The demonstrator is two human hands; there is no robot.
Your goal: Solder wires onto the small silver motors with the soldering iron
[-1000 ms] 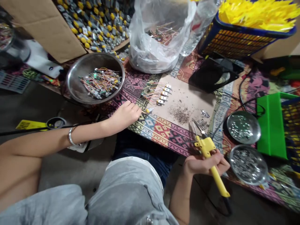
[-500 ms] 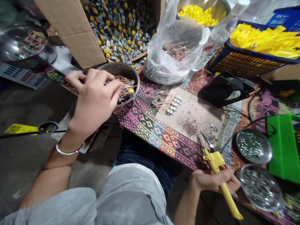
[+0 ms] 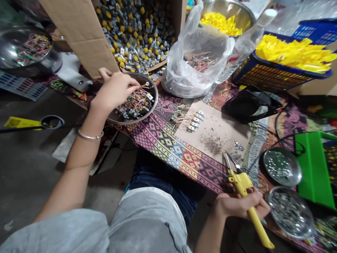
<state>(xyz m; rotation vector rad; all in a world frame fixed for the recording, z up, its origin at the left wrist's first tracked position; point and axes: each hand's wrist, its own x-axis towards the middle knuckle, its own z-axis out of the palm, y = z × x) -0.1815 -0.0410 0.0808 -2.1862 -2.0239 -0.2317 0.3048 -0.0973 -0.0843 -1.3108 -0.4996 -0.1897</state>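
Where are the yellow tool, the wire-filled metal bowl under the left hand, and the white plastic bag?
Yellow tool [image 3: 242, 182]: head view, front of its yellow body.
Metal bowl [image 3: 155, 103]: head view, right rim.
Plastic bag [image 3: 181, 81]: head view, front side.

We find moderate, whitish light on the patterned tablecloth [image 3: 147, 133], while the floor [image 3: 18, 182] stays dim. We notice glare on the far-left steel bowl [image 3: 7, 47] and sheen on the plastic bag [image 3: 181, 84]. Wide-angle distortion stretches the edges; thin wires on the lined-up motors [image 3: 194, 124] look soft.

Room above cardboard [image 3: 228, 128], fan [image 3: 249, 105] (black) blocking beyond
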